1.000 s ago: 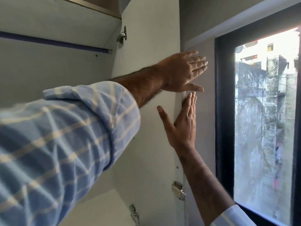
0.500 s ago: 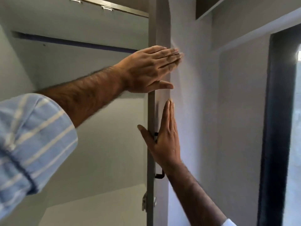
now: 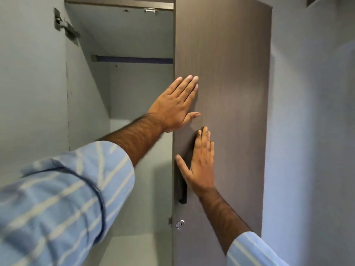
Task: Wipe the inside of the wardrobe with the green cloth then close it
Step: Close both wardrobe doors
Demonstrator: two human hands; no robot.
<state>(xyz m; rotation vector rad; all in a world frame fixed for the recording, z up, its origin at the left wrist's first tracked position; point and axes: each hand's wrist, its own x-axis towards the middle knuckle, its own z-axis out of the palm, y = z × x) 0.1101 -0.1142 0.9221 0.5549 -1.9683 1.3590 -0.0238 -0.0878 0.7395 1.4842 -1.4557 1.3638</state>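
Open gap between the wardrobe's left side panel (image 3: 34, 93) and the free edge of the door (image 3: 226, 73); interior (image 3: 134, 93) unobstructed. Hinge (image 3: 65, 27) projects at the panel's upper edge; handle (image 3: 182, 191) and lock (image 3: 180, 224) project near the door's edge

Pale grey wardrobe shelf (image 3: 132, 244) low in the open compartment, left of the brown door; bare as far as visible. Higher and farther back, a second pale shelf (image 3: 120, 122), partly hidden behind a forearm.
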